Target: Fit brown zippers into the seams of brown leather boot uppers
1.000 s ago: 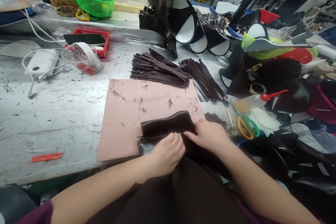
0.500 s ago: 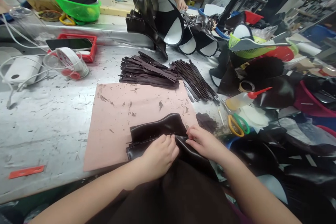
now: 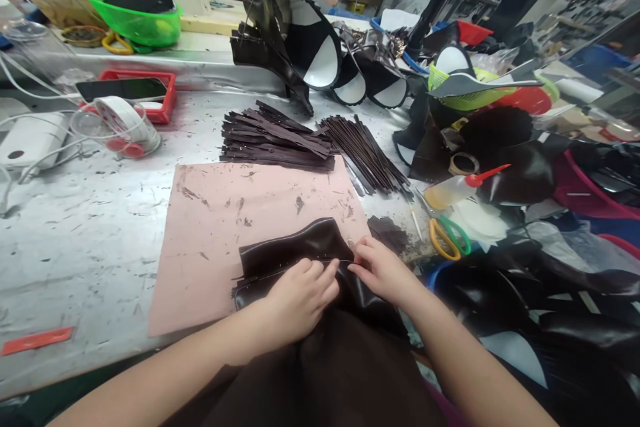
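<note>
A glossy black leather piece (image 3: pixel 295 243), likely a boot upper, lies folded at the near edge of a pink board (image 3: pixel 200 247). A dark zipper (image 3: pixel 260 275) runs along its middle, with the tape ends sticking out at the left. My left hand (image 3: pixel 305 293) rests over the near flap, fingers curled against the zipper line; its thumb is hidden. Just to the right, my right hand (image 3: pixel 380 270) pinches the leather at the seam, thumb and forefinger together. Behind the board are a pile of zippers (image 3: pixel 275 140) and a bundle of thin dark strips (image 3: pixel 367 153).
At right lie scissors (image 3: pixel 445 238), a glue bottle (image 3: pixel 450 192) and a heap of black leather parts (image 3: pixel 480 293). Boots (image 3: pixel 275 40) stand at the back, near another person's arm. A red basket (image 3: pixel 170 100), tape roll (image 3: pixel 120 120) and orange strip (image 3: pixel 37 340) are at left.
My left forefinger has stretched out along the zipper line, and the near flap beside my right hand lies differently. The other person's hand has risen. The whole view has shifted slightly.
</note>
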